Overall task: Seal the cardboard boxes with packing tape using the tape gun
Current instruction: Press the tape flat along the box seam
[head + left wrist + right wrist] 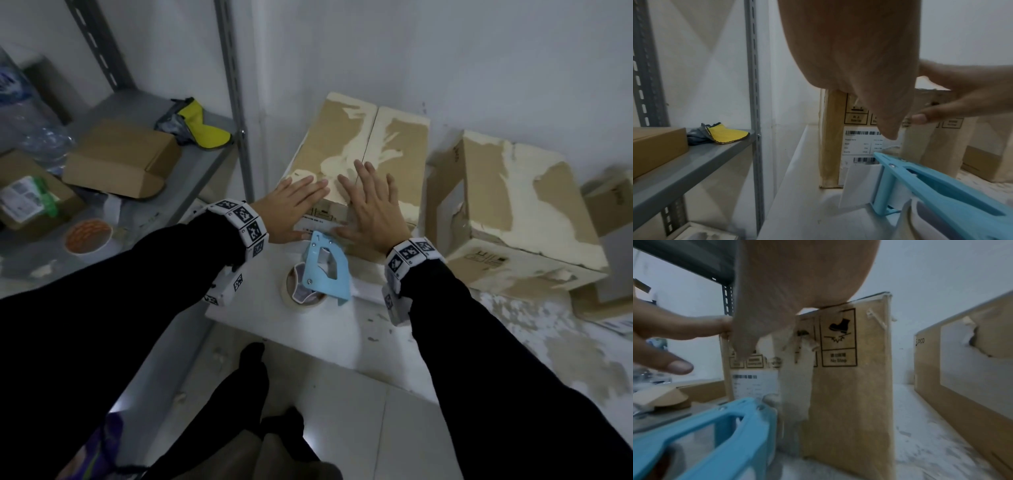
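A brown cardboard box [387,137] with torn, pale patches stands on the white table, its two top flaps meeting along a centre seam. My left hand [294,202] lies flat on the left flap near the front edge, fingers straight. My right hand [370,205] lies flat over the seam and right flap, fingers spread. The light blue tape gun [325,270] with its tape roll lies on the table in front of the box, between my wrists; nobody holds it. It shows low in the left wrist view [937,191] and the right wrist view [719,438]. The box front [849,386] carries a "No Step" mark.
A second torn box [520,205] lies to the right, with more boxes [606,205] behind it. A grey metal shelf [191,171] on the left holds a small open carton [120,157], a yellow cloth [202,126], a labelled box and plastic bottles. The white wall stands close behind.
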